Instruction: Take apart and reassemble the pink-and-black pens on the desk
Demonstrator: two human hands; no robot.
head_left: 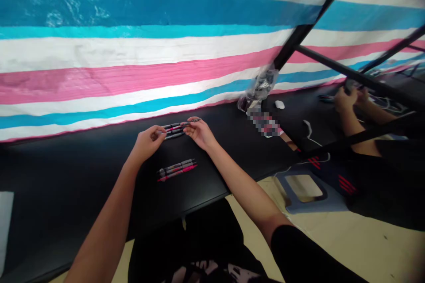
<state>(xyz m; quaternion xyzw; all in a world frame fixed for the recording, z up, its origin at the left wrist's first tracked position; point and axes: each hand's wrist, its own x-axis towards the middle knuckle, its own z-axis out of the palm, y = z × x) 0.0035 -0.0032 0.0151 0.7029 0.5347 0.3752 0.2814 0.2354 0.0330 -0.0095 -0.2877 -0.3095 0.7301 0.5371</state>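
Several pens [174, 131] lie side by side on the black table between my two hands, with dark and pink parts. My right hand [200, 135] pinches a pen at the right end of this row, its thumb and fingertips closed around the pen's end. At the left ends of the same pens is my left hand [150, 140], with fingers curled and pressed together on a pen's end. Closer to me, a second group of pens [177, 170] rests on the table: two greyish ones and a pink one, roughly parallel.
A striped plastic sheet [133, 62] hangs behind the table [83, 177]. To the right are a clear plastic bag [262, 86], a white mouse [279, 105] and a black metal frame [292, 46]. Beyond it, another person's hands [347, 99] are busy. A grey stool [292, 205] stands below.
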